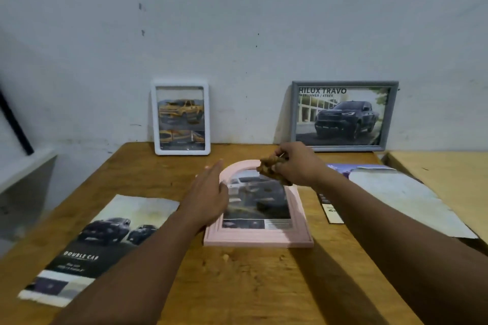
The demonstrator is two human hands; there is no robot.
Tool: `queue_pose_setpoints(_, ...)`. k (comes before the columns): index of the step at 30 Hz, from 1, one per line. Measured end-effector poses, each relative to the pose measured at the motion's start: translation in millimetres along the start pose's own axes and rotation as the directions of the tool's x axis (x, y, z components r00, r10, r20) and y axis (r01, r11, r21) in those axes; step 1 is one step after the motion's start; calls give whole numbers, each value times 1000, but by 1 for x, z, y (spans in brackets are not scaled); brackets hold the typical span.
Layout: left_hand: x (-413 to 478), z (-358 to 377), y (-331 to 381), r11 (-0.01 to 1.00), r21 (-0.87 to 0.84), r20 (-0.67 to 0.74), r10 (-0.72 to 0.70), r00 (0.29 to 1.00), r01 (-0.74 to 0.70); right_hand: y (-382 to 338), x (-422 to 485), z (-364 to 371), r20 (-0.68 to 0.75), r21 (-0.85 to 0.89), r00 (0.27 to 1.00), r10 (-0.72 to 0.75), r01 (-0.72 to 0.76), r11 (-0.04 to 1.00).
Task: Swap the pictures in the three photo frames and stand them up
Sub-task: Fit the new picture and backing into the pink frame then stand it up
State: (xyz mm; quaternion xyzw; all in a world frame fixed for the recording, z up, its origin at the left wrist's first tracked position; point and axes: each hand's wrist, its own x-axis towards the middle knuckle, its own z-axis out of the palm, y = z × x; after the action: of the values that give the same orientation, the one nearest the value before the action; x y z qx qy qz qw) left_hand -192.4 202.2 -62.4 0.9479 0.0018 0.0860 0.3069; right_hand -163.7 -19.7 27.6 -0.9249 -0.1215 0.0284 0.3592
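Closest to us, our forearms reach out over the wooden table (237,285). Our left hand (208,192) lies with straight fingers on the left edge of the pink arched frame (258,239), which lies flat, face up, with a truck picture in it. Our right hand (295,166) pinches a brown crumpled piece (269,169) above the frame's arch. A "DOUBLE CAB" brochure page (100,240) lies to the left. The white frame (182,151) and the grey frame (343,83) stand against the wall.

Dim, flat indoor light — soft shadows under the arms; motion blur mid-frame, wide-angle bending at edges.
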Motion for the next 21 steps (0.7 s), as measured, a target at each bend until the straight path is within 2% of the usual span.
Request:
queue_pose_setpoints(3, 7, 4, -15, 999, -31, 14, -24, 1000, 25, -12, 34, 43, -30, -85, 993, -112, 109, 990)
queue_pose_setpoints(6, 5, 14, -21, 999, -28, 17, 23, 1000, -23, -8, 44, 83, 93, -263, 970, -222, 239, 934)
queue_pose_setpoints(10, 8, 15, -22, 994, 26, 31, 105, 994, -106, 8, 43, 90, 166, -477, 889, -427, 451, 754)
queue_pose_setpoints(12, 7, 15, -21, 991, 53, 64, 116, 991, -119, 17, 47, 83, 232, -563, 856, -462, 506, 654)
queue_pose_setpoints(14, 5, 14, -18, 991, 74, 82, 108, 991, -114, 23, 48, 74, 258, -655, 860, -440, 491, 575)
queue_pose_setpoints(16, 4, 12, -14, 990, 95, 90, 97, 991, -106, 31, 47, 67, 248, -709, 876, -413, 455, 539)
queue_pose_setpoints(21, 3, 10, -10, 993, 91, 69, 63, 996, -69, 33, 23, 57, 134, -754, 942, -307, 298, 585)
